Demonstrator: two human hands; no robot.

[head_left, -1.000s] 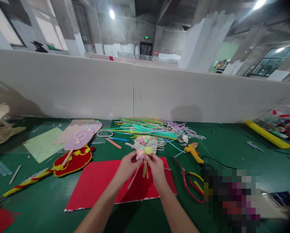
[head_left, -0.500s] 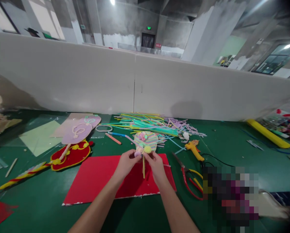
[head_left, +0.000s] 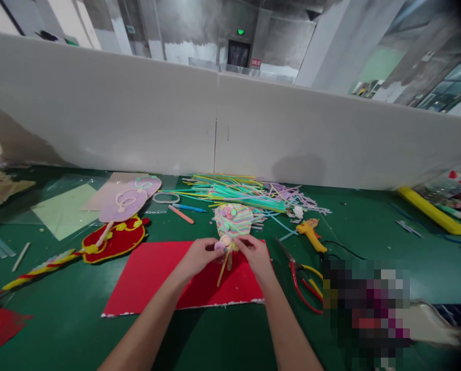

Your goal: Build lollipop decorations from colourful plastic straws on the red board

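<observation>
A round fan (head_left: pixel 241 220) in pastel stripes, with small flowers near its top and base, lies over the back edge of a red board (head_left: pixel 153 273). My left hand (head_left: pixel 201 256) is closed in a pinch at the flowers (head_left: pixel 224 242) on the fan's base. On the other side, my right hand (head_left: pixel 255 253) pinches the same base, its fingertips close to the left ones. A thin yellowish stick (head_left: pixel 221 272) slants down from between my hands over the board. Exactly which piece each fingertip presses is partly hidden.
Red-handled scissors (head_left: pixel 297 278) and a yellow glue gun (head_left: pixel 311 236) lie at right. Behind the fan are heaped pastel pipe cleaners (head_left: pixel 234 193). A red fan (head_left: pixel 114 239) with a twisted handle and a lilac fan (head_left: pixel 127 201) lie left. A white partition (head_left: pixel 137 113) bounds the back.
The stick below the fan has swung from upright to slanting down-left. My right hand has shifted slightly right, and the yellow flower beside it is now mostly covered. The view has tilted down slightly.
</observation>
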